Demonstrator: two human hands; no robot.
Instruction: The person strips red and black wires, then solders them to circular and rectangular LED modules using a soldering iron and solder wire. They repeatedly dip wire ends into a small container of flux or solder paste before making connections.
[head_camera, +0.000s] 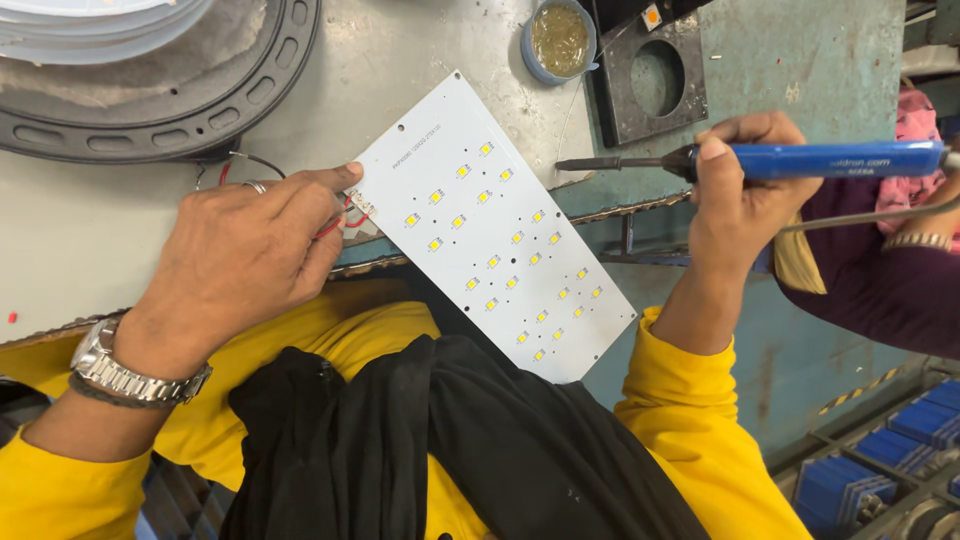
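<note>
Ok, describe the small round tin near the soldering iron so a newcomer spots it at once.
Start from the white LED board on the grey bench. Past its top corner, beside a dark square plate with a round hole, sits the blue-rimmed round tin, the only container holding brownish-yellow paste.

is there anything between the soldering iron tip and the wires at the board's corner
Nothing visible stands between them. The soldering iron in the right hand has its tip over bare bench right of the board. The wires sit at the board's left corner, pinned by the left hand; only the board's flat face lies between.
</note>
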